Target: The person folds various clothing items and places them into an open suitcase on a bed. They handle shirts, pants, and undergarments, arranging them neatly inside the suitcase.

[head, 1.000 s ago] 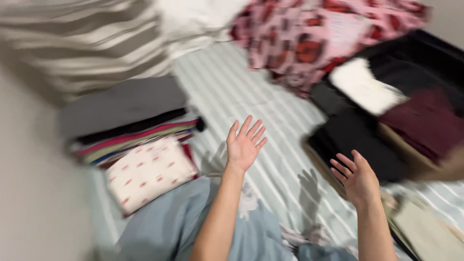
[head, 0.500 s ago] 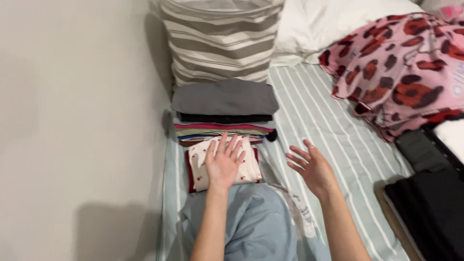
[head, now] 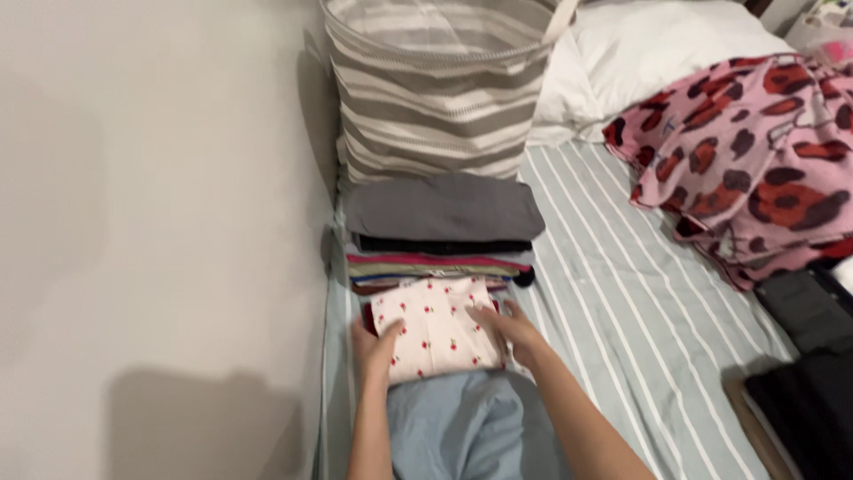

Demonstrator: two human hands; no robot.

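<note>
One folded white cloth with red dots (head: 433, 331) lies flat on the striped bed (head: 622, 302), its long axis running away from the person. The left hand (head: 375, 345) and right hand (head: 508, 327) clasp its two sides, fingers curled onto it. One stack of folded clothes (head: 440, 231) sits just beyond, before one striped basket (head: 440, 89).

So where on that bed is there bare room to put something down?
The striped sheet lies bare between the folded stack and the pink blanket. By the wall it is crowded: basket, stack, and both hands on the white folded cloth.
</note>
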